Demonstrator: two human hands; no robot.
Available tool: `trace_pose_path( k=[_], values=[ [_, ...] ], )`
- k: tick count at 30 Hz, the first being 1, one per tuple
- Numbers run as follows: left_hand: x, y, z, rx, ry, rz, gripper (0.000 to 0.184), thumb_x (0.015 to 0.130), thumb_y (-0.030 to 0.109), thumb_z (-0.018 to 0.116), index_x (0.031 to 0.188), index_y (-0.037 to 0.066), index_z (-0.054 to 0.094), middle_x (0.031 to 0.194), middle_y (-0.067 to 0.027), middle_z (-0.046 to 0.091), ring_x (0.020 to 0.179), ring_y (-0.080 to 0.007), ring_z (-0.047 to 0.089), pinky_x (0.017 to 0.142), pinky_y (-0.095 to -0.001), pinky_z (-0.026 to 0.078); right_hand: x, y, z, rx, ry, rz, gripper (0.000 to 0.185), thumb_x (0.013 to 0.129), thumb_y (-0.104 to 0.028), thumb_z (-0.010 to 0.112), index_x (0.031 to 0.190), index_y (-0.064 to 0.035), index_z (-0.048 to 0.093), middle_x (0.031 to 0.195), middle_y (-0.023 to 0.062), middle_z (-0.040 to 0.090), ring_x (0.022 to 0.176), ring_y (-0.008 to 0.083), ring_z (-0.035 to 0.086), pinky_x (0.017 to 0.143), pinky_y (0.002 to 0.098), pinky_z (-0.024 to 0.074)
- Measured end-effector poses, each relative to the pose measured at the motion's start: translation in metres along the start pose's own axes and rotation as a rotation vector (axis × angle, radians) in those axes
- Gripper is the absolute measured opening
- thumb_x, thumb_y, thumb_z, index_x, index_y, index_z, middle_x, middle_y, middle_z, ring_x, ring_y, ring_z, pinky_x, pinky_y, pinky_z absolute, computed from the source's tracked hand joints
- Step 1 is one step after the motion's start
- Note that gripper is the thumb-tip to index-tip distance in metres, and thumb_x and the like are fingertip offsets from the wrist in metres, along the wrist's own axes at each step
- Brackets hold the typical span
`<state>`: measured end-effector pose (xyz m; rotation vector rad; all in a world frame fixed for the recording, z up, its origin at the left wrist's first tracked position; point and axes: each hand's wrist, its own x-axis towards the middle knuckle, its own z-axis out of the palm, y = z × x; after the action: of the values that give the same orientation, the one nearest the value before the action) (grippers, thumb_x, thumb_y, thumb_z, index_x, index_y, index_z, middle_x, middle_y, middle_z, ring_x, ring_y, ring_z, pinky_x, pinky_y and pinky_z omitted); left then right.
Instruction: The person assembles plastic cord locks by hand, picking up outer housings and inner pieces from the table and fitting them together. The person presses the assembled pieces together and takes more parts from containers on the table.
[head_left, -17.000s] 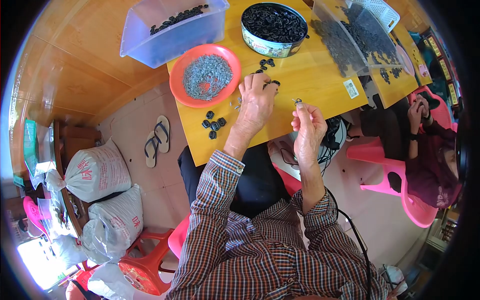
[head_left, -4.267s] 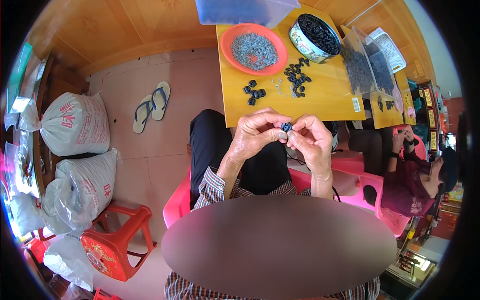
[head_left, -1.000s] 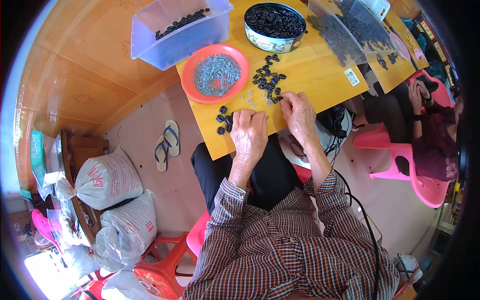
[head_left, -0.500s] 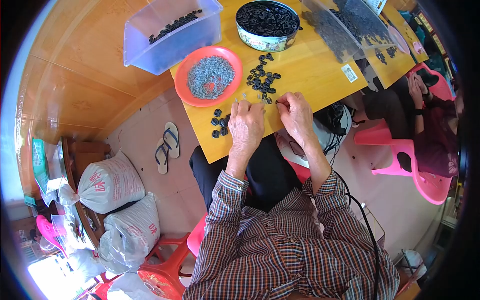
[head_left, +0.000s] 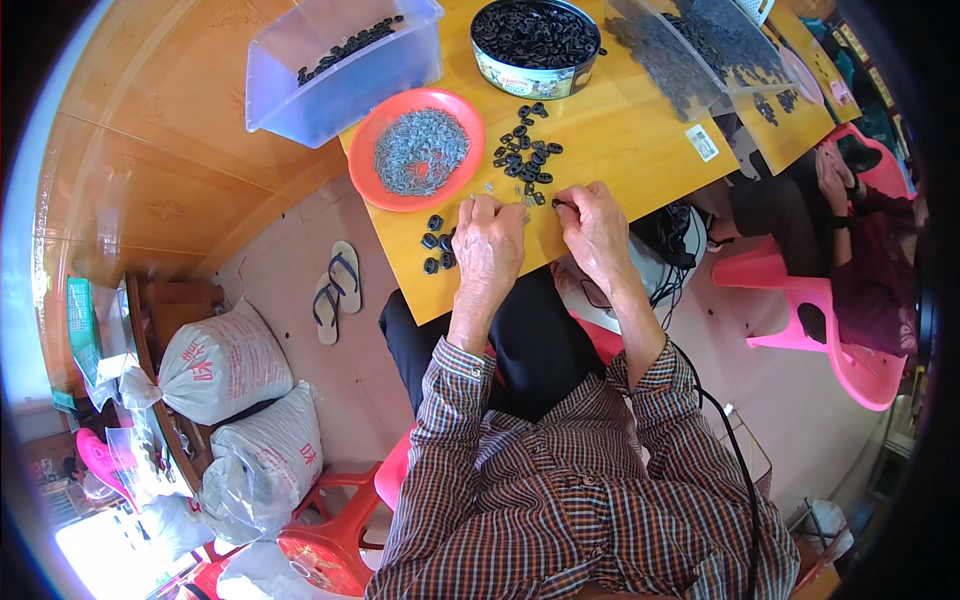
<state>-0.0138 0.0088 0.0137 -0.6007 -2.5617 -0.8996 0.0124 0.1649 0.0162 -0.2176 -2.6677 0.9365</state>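
My left hand (head_left: 488, 240) is closed over the table's near edge, its fingers curled down. What its fingertips hold, if anything, is hidden. To its right, my right hand (head_left: 596, 232) pinches a small black plastic piece (head_left: 558, 203) between thumb and finger. Just beyond the hands lies a loose cluster of black oval pieces with holes (head_left: 520, 160). A few tiny clear bits (head_left: 489, 187) are near my left fingers. Several larger-looking black pieces (head_left: 431, 241) sit left of my left hand, partly covered by it. A red plate (head_left: 360, 180) holds many small grey metal-looking parts.
At the back stand a translucent bin (head_left: 290, 105) with black pieces and a round tin (head_left: 535, 80) full of them. Another clear container (head_left: 690, 75) lies at right. A seated person (head_left: 850, 240) is on a pink chair (head_left: 860, 370). Black cables (head_left: 690, 265) hang beside the table.
My left hand has shifted slightly left. My right hand stays near the same spot, still pinching the black piece. The view has moved a little.
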Motion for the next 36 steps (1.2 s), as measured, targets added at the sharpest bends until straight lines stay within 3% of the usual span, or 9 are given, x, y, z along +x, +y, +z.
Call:
trace_pose_path(
  k=[18, 20, 25, 27, 28, 30, 33, 35, 36],
  values=[
    [-0.001, 0.001, 0.006, 0.020, -0.011, 0.048, 0.010, 0.074, 0.009, 0.069, 0.084, 0.007, 0.069, 0.081, -0.0089, 0.057, 0.080, -0.0290, 0.056, 0.068, -0.0402, 0.049, -0.003, 0.003, -0.008, 0.018, -0.008, 0.046, 0.009, 0.079, -0.006, 0.064, 0.086, -0.0005, 0.063, 0.085, 0.0163, 0.061, 0.079, 0.0328, 0.061, 0.072, 0.0390, 0.0479],
    [-0.002, 0.003, 0.007, 0.039, -0.018, 0.046, 0.006, 0.074, 0.005, 0.065, 0.079, 0.002, 0.064, 0.079, -0.0115, 0.054, 0.077, -0.0315, 0.055, 0.082, -0.0430, 0.049, -0.002, 0.004, -0.008, 0.001, -0.019, 0.057, 0.010, 0.078, -0.007, 0.064, 0.085, 0.0002, 0.062, 0.086, 0.0163, 0.062, 0.080, 0.0332, 0.061, 0.072, 0.0396, 0.0478],
    [-0.003, 0.004, 0.006, 0.095, -0.023, 0.062, 0.007, 0.076, 0.004, 0.063, 0.082, 0.002, 0.060, 0.082, -0.0126, 0.055, 0.079, -0.0321, 0.055, 0.076, -0.0421, 0.048, -0.003, 0.005, -0.009, -0.055, -0.040, 0.059, 0.013, 0.079, -0.008, 0.064, 0.086, 0.0022, 0.062, 0.083, 0.0176, 0.062, 0.078, 0.0336, 0.061, 0.071, 0.0400, 0.0478],
    [-0.002, 0.004, 0.006, 0.117, -0.014, 0.060, 0.008, 0.077, 0.005, 0.064, 0.084, 0.003, 0.060, 0.084, -0.0123, 0.057, 0.082, -0.0321, 0.055, 0.070, -0.0410, 0.048, -0.002, 0.009, -0.008, 0.077, -0.033, 0.059, 0.016, 0.082, -0.012, 0.065, 0.086, 0.0024, 0.063, 0.076, 0.0132, 0.063, 0.070, 0.0249, 0.062, 0.064, 0.0341, 0.0475],
    [-0.002, 0.003, 0.006, 0.030, 0.064, 0.084, 0.008, 0.079, 0.003, 0.063, 0.086, 0.003, 0.059, 0.084, -0.0127, 0.057, 0.081, -0.0316, 0.057, 0.069, -0.0396, 0.048, -0.002, 0.010, -0.009, 0.077, -0.034, 0.058, 0.016, 0.082, -0.012, 0.065, 0.086, 0.0024, 0.063, 0.076, 0.0132, 0.063, 0.070, 0.0249, 0.062, 0.064, 0.0341, 0.0475],
    [-0.002, 0.008, -0.002, -0.054, 0.142, 0.100, 0.009, 0.080, 0.001, 0.062, 0.088, 0.003, 0.059, 0.084, -0.0131, 0.058, 0.080, -0.0312, 0.058, 0.068, -0.0383, 0.048, 0.001, -0.001, -0.019, 0.500, -0.217, 0.346, 0.019, 0.084, -0.017, 0.065, 0.087, 0.0012, 0.063, 0.071, 0.0051, 0.061, 0.063, 0.0127, 0.058, 0.057, 0.0259, 0.0443],
    [-0.009, 0.018, -0.009, -0.452, 0.064, -0.181, 0.007, 0.083, -0.002, 0.059, 0.090, -0.001, 0.058, 0.083, -0.0107, 0.061, 0.073, -0.0277, 0.062, 0.071, -0.0343, 0.052, 0.001, -0.010, -0.024, 0.809, -0.290, 0.482, 0.018, 0.084, -0.019, 0.066, 0.086, -0.0013, 0.063, 0.072, -0.0005, 0.059, 0.063, 0.0053, 0.054, 0.055, 0.0203, 0.0411],
    [-0.015, 0.018, -0.005, -1.014, 0.029, -0.488, 0.006, 0.089, 0.001, 0.059, 0.093, -0.002, 0.058, 0.079, -0.0064, 0.063, 0.066, -0.0163, 0.063, 0.065, -0.0267, 0.053, -0.001, -0.012, -0.024, 0.875, -0.314, 0.479, 0.017, 0.085, -0.018, 0.066, 0.087, -0.0017, 0.063, 0.072, -0.0002, 0.060, 0.062, 0.0057, 0.055, 0.055, 0.0200, 0.0412],
    [-0.018, 0.017, -0.005, -1.013, 0.033, -0.493, 0.006, 0.089, 0.001, 0.059, 0.093, -0.002, 0.058, 0.079, -0.0064, 0.063, 0.066, -0.0163, 0.063, 0.065, -0.0267, 0.053, -0.002, -0.013, -0.023, 0.942, -0.335, 0.476, 0.017, 0.085, -0.018, 0.066, 0.089, -0.0021, 0.063, 0.072, 0.0002, 0.060, 0.062, 0.0061, 0.055, 0.055, 0.0197, 0.0413]
  ],
)
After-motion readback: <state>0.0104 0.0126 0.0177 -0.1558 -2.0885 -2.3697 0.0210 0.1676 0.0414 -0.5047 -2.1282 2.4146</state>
